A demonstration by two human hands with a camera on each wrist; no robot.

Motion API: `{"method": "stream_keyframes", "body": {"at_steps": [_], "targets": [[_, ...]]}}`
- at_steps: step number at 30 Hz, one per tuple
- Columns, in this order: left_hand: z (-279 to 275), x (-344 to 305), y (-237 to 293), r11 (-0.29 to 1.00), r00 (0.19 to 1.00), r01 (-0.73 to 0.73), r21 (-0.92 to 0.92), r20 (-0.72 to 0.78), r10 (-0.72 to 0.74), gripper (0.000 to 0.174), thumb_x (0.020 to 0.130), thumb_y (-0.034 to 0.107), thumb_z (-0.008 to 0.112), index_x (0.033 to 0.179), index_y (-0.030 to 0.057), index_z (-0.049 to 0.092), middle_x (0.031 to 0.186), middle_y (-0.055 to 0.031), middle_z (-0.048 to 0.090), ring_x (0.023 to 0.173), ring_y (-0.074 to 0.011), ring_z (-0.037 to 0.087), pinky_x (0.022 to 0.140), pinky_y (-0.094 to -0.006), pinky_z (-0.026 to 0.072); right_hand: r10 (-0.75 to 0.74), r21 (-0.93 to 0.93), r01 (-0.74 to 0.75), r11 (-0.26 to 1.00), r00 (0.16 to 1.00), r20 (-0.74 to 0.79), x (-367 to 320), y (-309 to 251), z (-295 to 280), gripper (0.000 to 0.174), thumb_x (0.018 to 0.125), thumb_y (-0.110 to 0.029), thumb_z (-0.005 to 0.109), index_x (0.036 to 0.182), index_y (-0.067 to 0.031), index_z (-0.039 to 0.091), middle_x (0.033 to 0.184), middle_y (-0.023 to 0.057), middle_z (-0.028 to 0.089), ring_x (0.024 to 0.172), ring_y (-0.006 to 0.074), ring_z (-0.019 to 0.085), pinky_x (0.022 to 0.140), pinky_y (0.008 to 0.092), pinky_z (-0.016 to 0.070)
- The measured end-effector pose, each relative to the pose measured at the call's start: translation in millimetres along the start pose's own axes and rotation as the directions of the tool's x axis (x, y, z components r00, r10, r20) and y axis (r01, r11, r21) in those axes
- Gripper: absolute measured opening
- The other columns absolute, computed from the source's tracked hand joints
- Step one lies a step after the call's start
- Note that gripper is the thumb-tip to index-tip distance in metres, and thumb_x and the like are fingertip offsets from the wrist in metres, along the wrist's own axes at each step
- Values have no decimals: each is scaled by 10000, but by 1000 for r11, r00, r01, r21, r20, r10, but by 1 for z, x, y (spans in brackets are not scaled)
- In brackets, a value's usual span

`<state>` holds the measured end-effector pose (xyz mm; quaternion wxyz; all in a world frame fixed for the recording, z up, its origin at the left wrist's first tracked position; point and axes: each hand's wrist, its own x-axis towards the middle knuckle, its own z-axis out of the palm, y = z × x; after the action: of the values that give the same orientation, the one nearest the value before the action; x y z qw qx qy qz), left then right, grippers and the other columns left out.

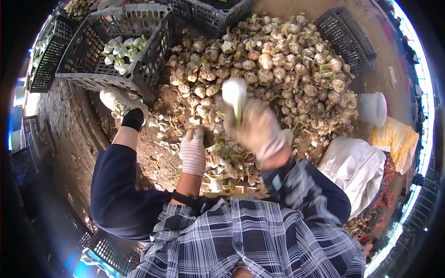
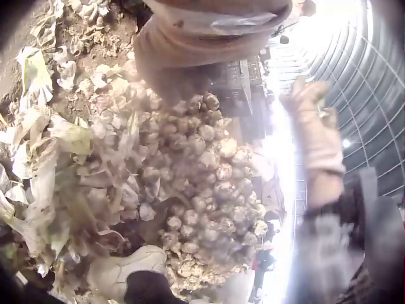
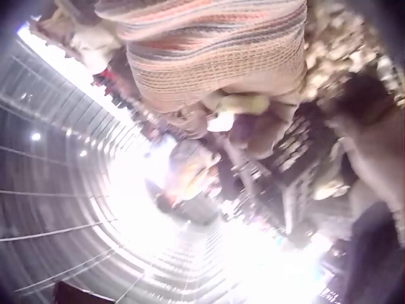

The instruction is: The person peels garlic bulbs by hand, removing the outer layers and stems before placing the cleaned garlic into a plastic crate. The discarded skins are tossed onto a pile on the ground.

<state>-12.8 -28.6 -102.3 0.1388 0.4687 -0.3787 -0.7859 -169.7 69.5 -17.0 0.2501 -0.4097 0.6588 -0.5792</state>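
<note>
My right hand, in a knit glove and blurred by motion, holds a white, clean garlic bulb by its green stem, bulb pointing away from me. In the right wrist view, the pale stem shows at the fingers of the striped glove. My left hand, also gloved, is low over the littered ground, fingers pointing forward beside a dark patch. I cannot tell whether it holds anything. Just ahead lies a big heap of unpeeled garlic bulbs.
A black plastic crate at the front left holds several white garlic bulbs. More crates stand behind the heap. Peeled skins litter the dirt between my legs. A white tub and white sack are on the right.
</note>
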Motion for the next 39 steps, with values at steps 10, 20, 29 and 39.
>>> {"method": "stream_keyframes", "body": {"at_steps": [10, 20, 29, 39], "targets": [[13, -8, 14, 970, 995, -98, 222, 21, 95, 272, 972, 235, 626, 1038, -22, 686, 837, -35, 661, 724, -111, 580, 689, -258, 495, 802, -848, -445, 287, 596, -42, 30, 125, -50, 461, 941, -251, 508, 1370, -88, 558, 1262, 213, 639, 1154, 362, 631, 1001, 422, 496], [9, 4, -6, 949, 998, 38, 313, 43, -54, 270, 953, 170, 631, 1119, -41, 657, 926, -57, 679, 798, -115, 608, 734, -266, 518, 877, -487, -852, 193, 373, -304, -15, 180, -21, 350, 981, -146, 509, 1322, -65, 525, 1249, 188, 631, 1165, 330, 621, 947, 480, 503], [29, -17, -3, 975, 878, -113, 189, 478, 9, 804, 817, 175, 782, 1472, -39, 367, 1346, -170, 556, 1215, -217, 555, 1029, -331, 454, 615, 409, -584, 701, 785, 68, -76, 38, -1, 490, 976, -234, 638, 1396, -7, 528, 1204, 39, 649, 1110, 125, 583, 942, 261, 474], [38, -54, 21, 218, 518, -839, 498, 610, 600, 707, 649, 14, 792, 1296, 11, 506, 1194, -231, 604, 1086, -412, 616, 947, -429, 508, 467, 552, -334, 764, 877, -114, -92, 2, 9, 380, 945, -239, 694, 1254, -31, 622, 1053, 64, 710, 948, 147, 664, 779, 251, 549]]}}
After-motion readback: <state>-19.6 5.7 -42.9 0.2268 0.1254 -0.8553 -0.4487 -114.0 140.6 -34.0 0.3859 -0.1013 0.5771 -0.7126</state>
